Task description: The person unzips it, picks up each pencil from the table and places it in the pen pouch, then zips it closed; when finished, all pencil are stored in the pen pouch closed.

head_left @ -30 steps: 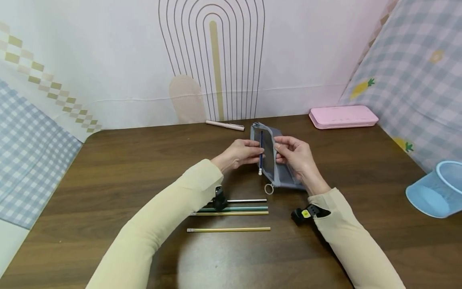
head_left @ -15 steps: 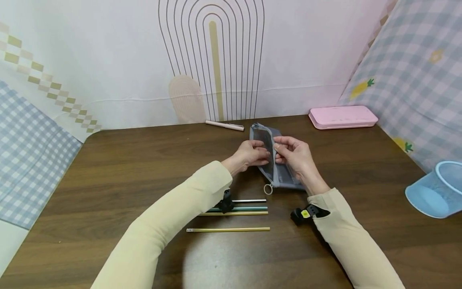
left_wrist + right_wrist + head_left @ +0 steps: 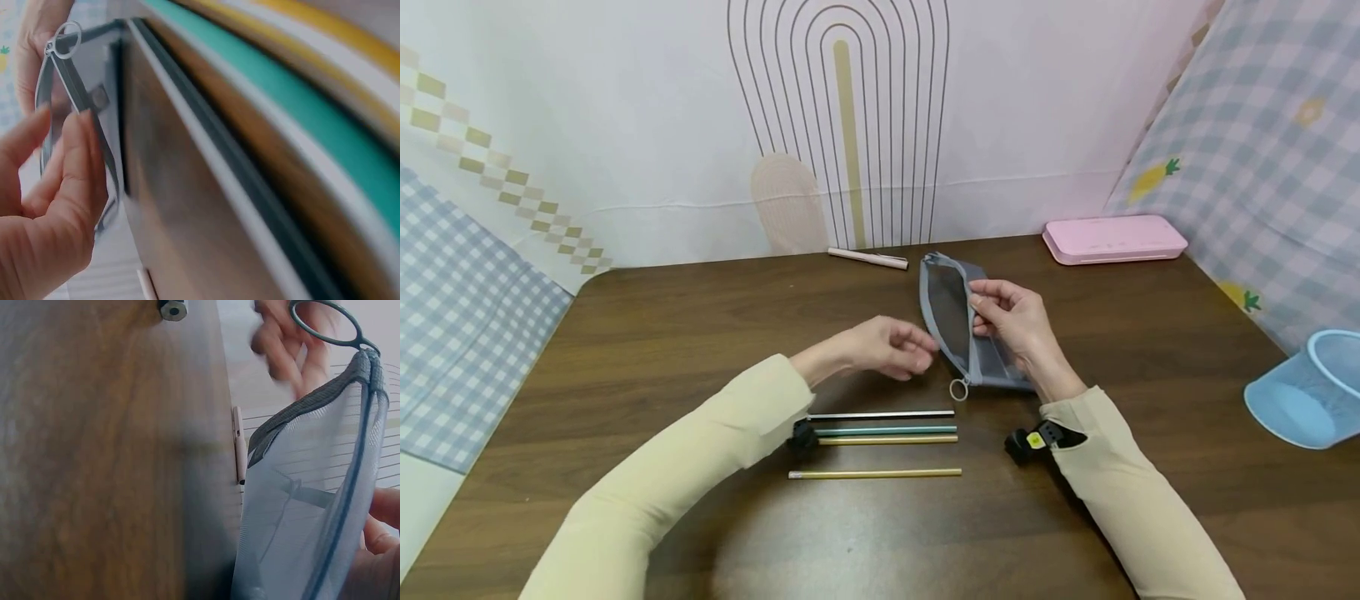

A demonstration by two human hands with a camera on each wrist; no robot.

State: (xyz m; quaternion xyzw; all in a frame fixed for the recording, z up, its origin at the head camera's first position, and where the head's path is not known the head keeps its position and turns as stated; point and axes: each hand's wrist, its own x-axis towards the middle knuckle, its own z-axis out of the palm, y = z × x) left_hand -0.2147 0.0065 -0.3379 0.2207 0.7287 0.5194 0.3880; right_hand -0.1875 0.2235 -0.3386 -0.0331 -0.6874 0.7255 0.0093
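Out comes the left hand [image 3: 891, 347]! Half a second ago it was inside the pouch's mouth; now it is at nearly nine o'clock from the pouch [image 3: 991, 360], fingers loosely curved, thumb apart, holding nothing. Whether a fingertip brushes the rim, I can't tell. A second ago those fingers had a blue pencil; now they're bare.

The right hand [image 3: 1013, 321] hasn't budged: thumb and fingers pinch the pouch's three o'clock edge, and the mouth gapes in full view. The pouch keeps its place on the table [image 3: 700, 321], ring [image 3: 958, 390] at six o'clock.

With the left arm drawn back, more shows between seven and eight: a black pencil [image 3: 883, 415], a green pencil [image 3: 887, 432] and two gold pencils [image 3: 887, 474], lying as before. Pen [image 3: 868, 258] at ten, pink case [image 3: 1115, 240] at two, both unmoved.
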